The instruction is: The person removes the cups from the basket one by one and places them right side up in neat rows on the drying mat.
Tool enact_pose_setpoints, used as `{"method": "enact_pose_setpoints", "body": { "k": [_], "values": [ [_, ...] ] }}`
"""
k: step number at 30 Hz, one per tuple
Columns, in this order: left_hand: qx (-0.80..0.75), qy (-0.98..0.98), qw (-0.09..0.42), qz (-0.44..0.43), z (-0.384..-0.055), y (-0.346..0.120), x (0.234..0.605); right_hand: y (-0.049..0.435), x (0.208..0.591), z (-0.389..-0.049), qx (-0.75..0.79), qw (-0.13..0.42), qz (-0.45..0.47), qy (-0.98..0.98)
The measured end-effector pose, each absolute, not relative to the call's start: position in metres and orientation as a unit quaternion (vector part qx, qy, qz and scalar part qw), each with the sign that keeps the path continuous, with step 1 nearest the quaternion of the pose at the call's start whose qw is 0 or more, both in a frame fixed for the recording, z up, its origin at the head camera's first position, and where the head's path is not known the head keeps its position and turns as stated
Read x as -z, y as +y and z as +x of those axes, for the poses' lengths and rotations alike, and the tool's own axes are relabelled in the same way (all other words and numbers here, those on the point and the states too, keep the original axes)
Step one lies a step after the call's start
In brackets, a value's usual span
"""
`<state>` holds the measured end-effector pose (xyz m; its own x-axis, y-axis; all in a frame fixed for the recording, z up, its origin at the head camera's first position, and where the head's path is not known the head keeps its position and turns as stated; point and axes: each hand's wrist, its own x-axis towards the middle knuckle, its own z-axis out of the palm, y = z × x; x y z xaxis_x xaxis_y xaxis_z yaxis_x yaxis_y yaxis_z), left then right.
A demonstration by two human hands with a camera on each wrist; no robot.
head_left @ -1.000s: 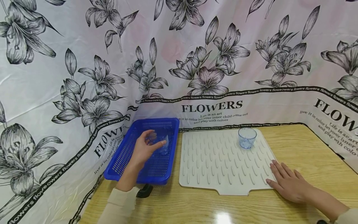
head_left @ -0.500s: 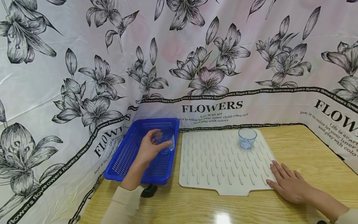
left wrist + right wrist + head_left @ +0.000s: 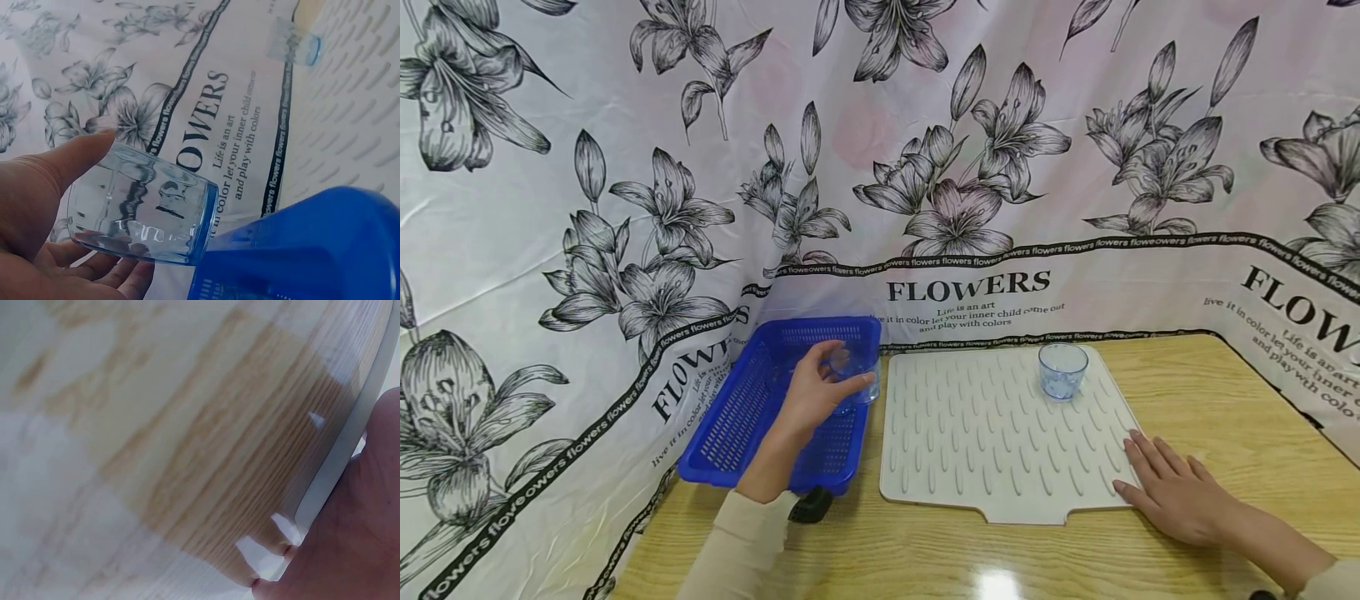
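Left hand (image 3: 811,396): fingers curled, parted to fit glass (image 3: 857,385), thumb on one side, fingers opposite. Glass is up at the right side of basket (image 3: 842,477). Probably light, stiff, slick, breakable; best held by the sides, modest squeeze. Looks clear, pale blue, glossy, bluer at one end. Right hand (image 3: 1183,492): fingers straight, holding nothing, at right edge of mat (image 3: 970,450). Second glass (image 3: 1063,372) stands far right on mat.

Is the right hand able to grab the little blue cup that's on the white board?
Probably yes: the right hand rests at the edge of the white board, fingers stretched out, and nothing seems to stand between it and the blue cup.
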<state>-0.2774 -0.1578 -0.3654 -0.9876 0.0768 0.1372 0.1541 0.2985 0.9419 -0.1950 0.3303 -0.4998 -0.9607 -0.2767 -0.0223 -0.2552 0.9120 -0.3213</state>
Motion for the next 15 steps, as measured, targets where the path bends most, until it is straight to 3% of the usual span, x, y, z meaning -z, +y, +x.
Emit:
{"method": "enact_pose_setpoints", "body": {
  "k": [15],
  "values": [
    [0.581, -0.809, 0.019, -0.087, -0.281, -0.138, 0.361, 0.33, 0.501, -0.195, 0.155, 0.032, -0.135, 0.978]
  ]
}}
